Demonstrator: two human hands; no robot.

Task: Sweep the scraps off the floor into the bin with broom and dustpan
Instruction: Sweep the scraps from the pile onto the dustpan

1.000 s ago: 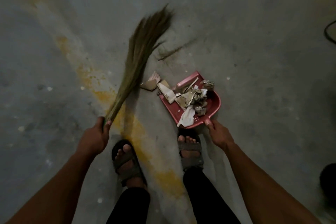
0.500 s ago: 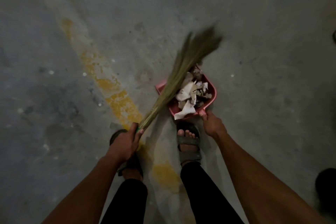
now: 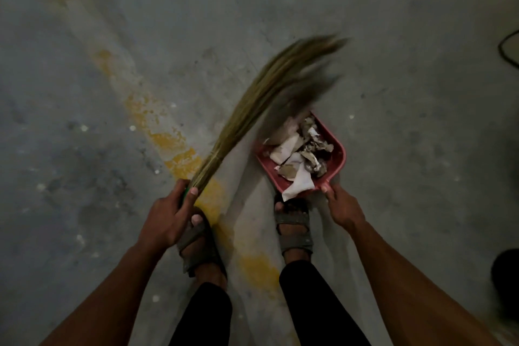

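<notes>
A red dustpan (image 3: 338, 159) lies on the grey concrete floor just ahead of my right foot, heaped with paper and card scraps (image 3: 299, 156). My right hand (image 3: 341, 206) grips its handle at the near corner. My left hand (image 3: 168, 216) holds the base of a grass broom (image 3: 261, 105). The bristles slant up and to the right, blurred, with their tips above the far edge of the dustpan. No loose scraps show on the floor beside the pan. No bin is in view.
A worn yellow painted line (image 3: 179, 149) runs diagonally across the floor under my sandalled feet (image 3: 293, 229). Dark cables (image 3: 505, 45) lie at the upper right edge. A dark round object (image 3: 505, 278) sits at the right edge.
The broom swung from the left of the pan across it, pushing the loose scraps at its mouth inside, and now lifts back off to the pan's far left. The dustpan stayed in place.
</notes>
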